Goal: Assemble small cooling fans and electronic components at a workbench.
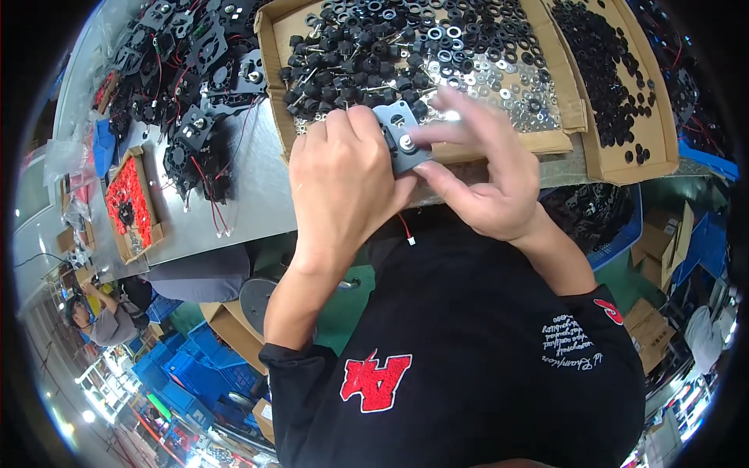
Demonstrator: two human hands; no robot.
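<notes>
My left hand (341,168) is closed round a small grey mounting plate (401,125) with a slotted hole and a silver shaft or nut in its middle. Part of the assembly is hidden behind my left fingers. Below the hand dangles a red lead with a white connector (411,241), which seems to come from it. My right hand (499,175) is at the plate's right side, fingers spread and slightly blurred. Its index fingertip reaches the silver shaft, and its thumb lies by the plate's lower edge; I cannot make out anything held in it.
A cardboard tray (573,117) behind my hands holds black knob-like parts with pins, washers and nuts. Another tray (616,168) at the right has small black discs. Piled fan plates (195,140) and a carton of red parts (134,204) lie left. A person (113,316) is far left.
</notes>
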